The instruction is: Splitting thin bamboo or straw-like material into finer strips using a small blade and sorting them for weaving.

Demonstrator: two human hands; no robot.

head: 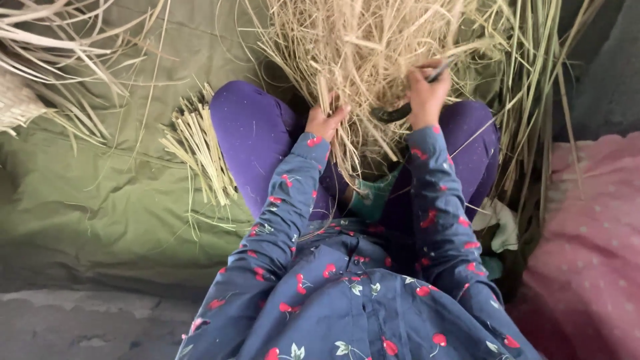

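Dry pale-yellow straw bundle (373, 60), loose and tangled, filling upper centre of frame, spilling down between two knees in purple leggings (257, 140). Left hand (325, 121), fingers curled around a hank of stalks at lower left edge of the bundle, clenched on it. Right hand (425, 97), at lower right edge of the bundle, closed around a dark curved tool (400, 112) with a thin handle end poking up past the knuckles; straw touching the same fingers. Both sleeves of navy cherry-print fabric (347, 293) reaching up from bottom centre.

Short cut bunch of greenish-yellow stalks (197, 150) lying just beside the left knee, ends trimmed even, on olive-green cloth (87, 200) covering left half of frame. More long flat dried leaves (53, 60) fanned across upper left. Tall green-yellow reeds (533, 100) standing along right edge of the bundle. Pink dotted cushion (587, 247) crowding lower right, close against the right leg; little free room there. Open green cloth at left, wider room. Grey floor edge (80, 323) along bottom left.
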